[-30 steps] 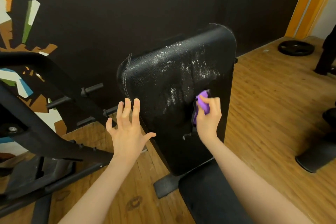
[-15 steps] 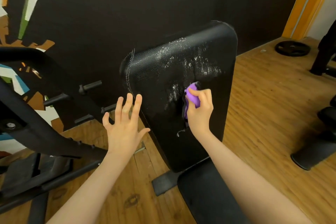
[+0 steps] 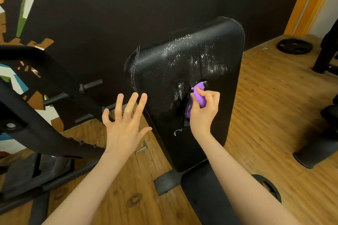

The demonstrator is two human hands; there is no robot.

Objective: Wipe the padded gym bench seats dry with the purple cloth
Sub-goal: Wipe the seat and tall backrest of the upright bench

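1. A small purple cloth (image 3: 199, 97) is bunched in the right hand (image 3: 204, 110), fingers curled round it, and pressed against the middle of an upright black padded backrest (image 3: 161, 71).
2. Risk: the wad is small, so strokes may miss patches or only smear the water.
3. The backrest glistens with white droplets (image 3: 210, 60) across its upper half; a tear (image 3: 184, 115) runs beside the cloth, which could snag.
4. The left hand (image 3: 124, 128) hovers open, fingers spread, holding nothing, near the pad's left edge.
5. The flat seat (image 3: 206, 197) lies below.
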